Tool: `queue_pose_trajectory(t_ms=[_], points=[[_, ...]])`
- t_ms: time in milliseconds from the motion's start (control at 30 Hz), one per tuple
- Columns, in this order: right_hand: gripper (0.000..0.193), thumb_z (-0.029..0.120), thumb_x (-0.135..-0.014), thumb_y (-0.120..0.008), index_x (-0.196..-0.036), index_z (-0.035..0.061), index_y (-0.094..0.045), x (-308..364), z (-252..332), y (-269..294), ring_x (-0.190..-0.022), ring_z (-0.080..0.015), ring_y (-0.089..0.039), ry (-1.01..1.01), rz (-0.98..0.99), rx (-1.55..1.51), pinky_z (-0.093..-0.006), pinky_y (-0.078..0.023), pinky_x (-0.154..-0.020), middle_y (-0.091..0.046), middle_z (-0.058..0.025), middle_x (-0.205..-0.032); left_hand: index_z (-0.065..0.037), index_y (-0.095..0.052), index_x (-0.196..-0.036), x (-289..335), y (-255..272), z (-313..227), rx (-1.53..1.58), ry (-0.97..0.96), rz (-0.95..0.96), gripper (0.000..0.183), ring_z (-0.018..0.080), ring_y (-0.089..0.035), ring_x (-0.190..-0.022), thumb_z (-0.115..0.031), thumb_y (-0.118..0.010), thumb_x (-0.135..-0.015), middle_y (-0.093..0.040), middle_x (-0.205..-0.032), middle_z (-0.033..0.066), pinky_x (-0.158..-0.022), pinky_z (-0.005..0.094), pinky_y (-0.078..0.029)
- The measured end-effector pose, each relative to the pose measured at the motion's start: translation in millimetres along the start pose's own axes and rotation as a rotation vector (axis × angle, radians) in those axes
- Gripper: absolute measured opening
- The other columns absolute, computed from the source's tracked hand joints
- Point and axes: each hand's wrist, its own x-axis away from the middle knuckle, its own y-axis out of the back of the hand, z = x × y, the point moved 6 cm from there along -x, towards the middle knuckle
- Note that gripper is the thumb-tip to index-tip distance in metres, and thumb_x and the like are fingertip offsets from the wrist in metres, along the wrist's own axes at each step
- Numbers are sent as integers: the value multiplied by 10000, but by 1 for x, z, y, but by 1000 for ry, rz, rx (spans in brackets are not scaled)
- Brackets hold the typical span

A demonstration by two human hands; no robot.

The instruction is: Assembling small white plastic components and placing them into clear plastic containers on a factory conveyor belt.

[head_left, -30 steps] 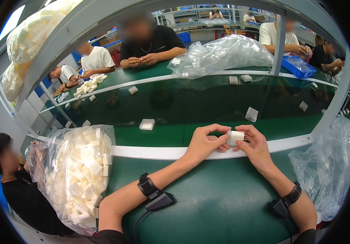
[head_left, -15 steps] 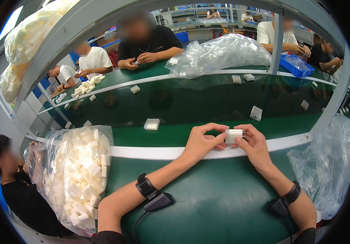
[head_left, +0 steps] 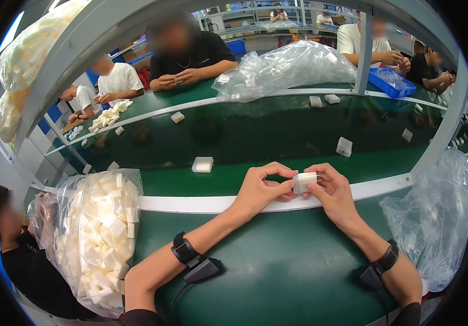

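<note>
A small white block [head_left: 306,182] is pinched from both ends: its left end, where a translucent cover shows, is gripped by the left hand [head_left: 266,188], and its right end, from which thin prongs stick out, by the fingertips of the right hand [head_left: 332,191]. It is held up over the white rail [head_left: 190,204]. By its look, the block should prove light and stiff, with smooth sides that could slip; it is best taken by its broad flat faces, with the prongs spared from bending.

Below the hands, the rail's raised edge could be knocked. Toward the person, room for movement is offered by the green tabletop [head_left: 266,266], bounded on the left by a bulging bag of blocks [head_left: 95,239] and on the right by a crumpled transparent bag [head_left: 435,217]. Beyond the rail, a loose block [head_left: 202,164] and another [head_left: 344,146] are carried by the dark green belt [head_left: 266,130]; at the right, reach is limited by a grey post [head_left: 445,114].
</note>
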Motion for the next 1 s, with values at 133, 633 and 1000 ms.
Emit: queue_pose_trajectory(t_ms=[133,633,1000], points=[[232,21,-966,-578,-1187,-40,-539,4,1,-6,-1000,-162,-633,-52,20,28,-295,-574,-835,-617,-129,-1113,65,-681,-1063,-3,4,2,-22,-14,1,183,234,-729,-890,-51,-688,-921,-611,-1158,120,-773,279,-642],[345,58,-956,-620,-1264,-45,-503,-3,1,1,-1069,-173,-631,-137,-63,-30,-313,-562,-873,-629,-136,-1121,48,-641,-1121,-2,3,-1,-149,-282,8,252,184,-639,-1080,-51,-713,-901,-567,-1262,89,-934,315,-571],[354,1,-914,-636,-1241,-42,-507,-1,0,0,-946,-144,-607,-67,-33,51,-265,-550,-782,-606,-123,-1108,32,-673,-1156,-4,5,5,-66,-59,-57,283,141,-678,-935,-95,-712,-907,-693,-1014,120,-845,258,-568]])
